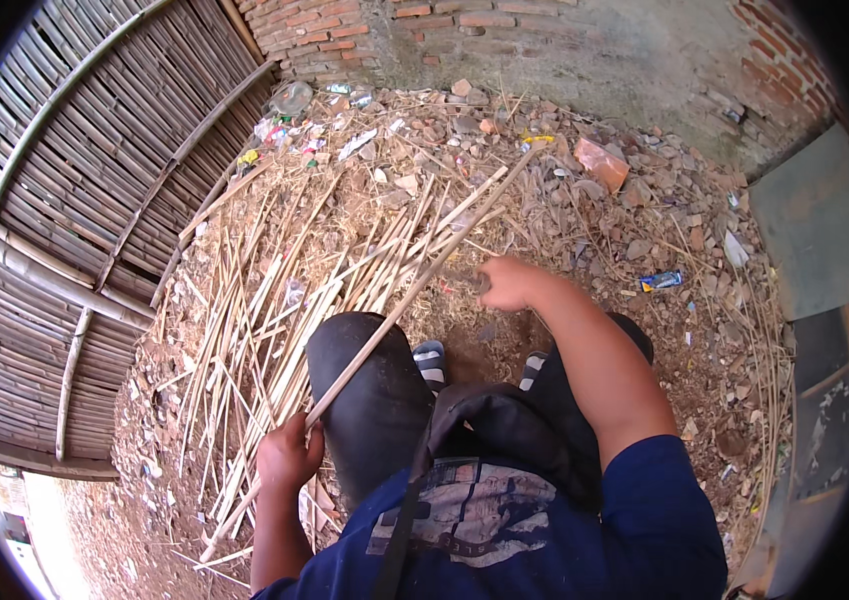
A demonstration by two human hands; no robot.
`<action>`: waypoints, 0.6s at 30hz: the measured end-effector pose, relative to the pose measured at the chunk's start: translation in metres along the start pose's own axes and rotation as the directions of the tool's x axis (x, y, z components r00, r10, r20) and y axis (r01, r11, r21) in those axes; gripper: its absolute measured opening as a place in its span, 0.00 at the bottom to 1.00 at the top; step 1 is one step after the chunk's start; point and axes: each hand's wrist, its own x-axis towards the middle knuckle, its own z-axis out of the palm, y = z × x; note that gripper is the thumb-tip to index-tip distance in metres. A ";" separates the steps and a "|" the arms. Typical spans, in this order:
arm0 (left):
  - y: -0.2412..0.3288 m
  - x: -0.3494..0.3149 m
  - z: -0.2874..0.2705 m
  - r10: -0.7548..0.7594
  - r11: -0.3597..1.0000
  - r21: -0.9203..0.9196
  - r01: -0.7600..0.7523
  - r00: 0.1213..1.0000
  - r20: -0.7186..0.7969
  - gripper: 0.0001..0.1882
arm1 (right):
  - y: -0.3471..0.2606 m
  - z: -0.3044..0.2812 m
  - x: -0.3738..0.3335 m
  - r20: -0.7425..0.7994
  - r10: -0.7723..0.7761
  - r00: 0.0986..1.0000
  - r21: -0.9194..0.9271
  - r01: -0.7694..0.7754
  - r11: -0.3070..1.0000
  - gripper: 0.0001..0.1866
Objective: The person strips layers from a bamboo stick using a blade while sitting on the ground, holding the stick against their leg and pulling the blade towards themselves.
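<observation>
Right now my left grip (289, 455) is clamped around a long, thin stick (356, 366), which slants over my left thigh (376, 400) and runs up and away to the right, past the pile of sticks (269, 320). Its near end pokes out below my left fist. My right grip (507, 284) hangs to the right of the stick, apart from it, with the fingers curled in; I cannot tell whether they pinch anything.

To handle this length well, I should let the thigh carry its weight and use my left fingers mainly to steady it, as the far end probably wants to swing. Lifting my hand to shift it seems wiser than sliding along the wood, since splinters are likely. I should also turn it slowly, so that the tip clears the loose sticks and the rubble (464, 125) by the wall (594, 75).
</observation>
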 end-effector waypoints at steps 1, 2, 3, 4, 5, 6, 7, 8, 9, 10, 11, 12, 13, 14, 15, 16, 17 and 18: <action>-0.002 0.003 -0.002 0.020 1.000 0.009 -0.020 1.000 -0.002 0.11 | -0.006 -0.001 0.000 0.055 -0.053 0.997 -0.126 0.060 0.990 0.26; -0.005 0.004 -0.001 0.040 0.999 0.011 -0.040 0.999 0.001 0.11 | 0.008 0.000 0.005 0.010 -0.008 1.000 -0.086 0.009 0.996 0.26; -0.007 0.006 0.001 0.059 0.998 0.012 -0.059 0.998 0.004 0.11 | 0.034 0.001 0.014 -0.032 0.038 0.999 -0.045 -0.039 0.998 0.25; -0.010 0.008 0.005 0.049 0.999 -0.005 -0.049 0.999 0.014 0.11 | 0.053 0.007 0.017 -0.062 0.086 0.994 0.005 -0.086 0.996 0.25; -0.009 0.009 -0.001 0.053 0.998 0.047 -0.053 0.999 -0.003 0.11 | 0.054 -0.001 0.015 -0.015 0.155 0.988 0.072 -0.154 0.985 0.24; -0.008 0.008 -0.007 0.057 0.994 0.098 -0.055 0.998 -0.019 0.11 | 0.055 -0.009 0.013 0.038 0.220 0.975 0.135 -0.223 0.965 0.23; -0.008 0.007 -0.009 0.047 0.995 0.093 -0.046 0.999 -0.004 0.12 | 0.053 -0.014 0.011 0.099 0.284 0.954 0.188 -0.298 0.936 0.22; -0.009 0.006 -0.011 0.038 0.995 0.088 -0.039 0.999 0.011 0.12 | 0.050 -0.013 0.011 0.012 0.238 0.971 0.144 -0.237 0.961 0.20; -0.010 0.006 -0.013 0.029 0.996 0.084 -0.032 0.999 0.026 0.13 | 0.047 -0.007 0.013 -0.073 0.187 0.980 0.096 -0.179 0.979 0.19; -0.007 0.006 -0.015 0.022 0.996 0.090 -0.025 0.999 0.031 0.13 | 0.050 -0.001 0.016 -0.155 0.136 0.978 0.038 -0.132 0.991 0.18; -0.003 0.005 -0.017 0.018 0.995 0.092 -0.022 0.999 0.050 0.13 | 0.048 0.009 0.025 -0.137 0.075 0.988 -0.021 -0.079 0.997 0.17; 0.001 0.005 -0.018 0.014 0.995 0.095 -0.021 0.998 0.069 0.13 | 0.055 0.013 0.024 -0.117 0.079 0.990 -0.066 -0.087 0.994 0.18; 0.000 0.000 -0.018 -0.014 0.995 0.099 0.007 0.997 0.072 0.13 | 0.007 0.005 0.004 -0.077 0.063 0.995 -0.113 -0.071 0.991 0.18; 0.000 -0.002 -0.016 -0.012 0.997 0.078 0.007 0.997 0.074 0.13 | -0.025 -0.002 -0.015 -0.050 0.058 0.997 -0.156 -0.065 0.986 0.18; -0.002 -0.001 -0.015 -0.003 0.998 0.056 -0.001 0.998 0.071 0.13 | -0.033 -0.001 -0.023 -0.067 0.005 0.998 -0.223 -0.019 0.975 0.20; -0.001 0.002 -0.012 0.012 0.999 0.030 -0.014 0.998 0.064 0.13 | -0.017 -0.001 -0.013 -0.077 0.033 0.996 -0.173 -0.046 0.984 0.21; -0.003 0.006 -0.007 0.026 1.000 -0.007 -0.026 0.997 0.076 0.13 | 0.012 0.005 0.003 -0.077 0.068 0.995 -0.119 -0.077 0.990 0.22; -0.009 0.008 0.002 0.017 1.000 -0.001 -0.017 0.995 0.101 0.12 | 0.033 0.007 0.012 -0.069 0.098 0.993 -0.064 -0.103 0.993 0.23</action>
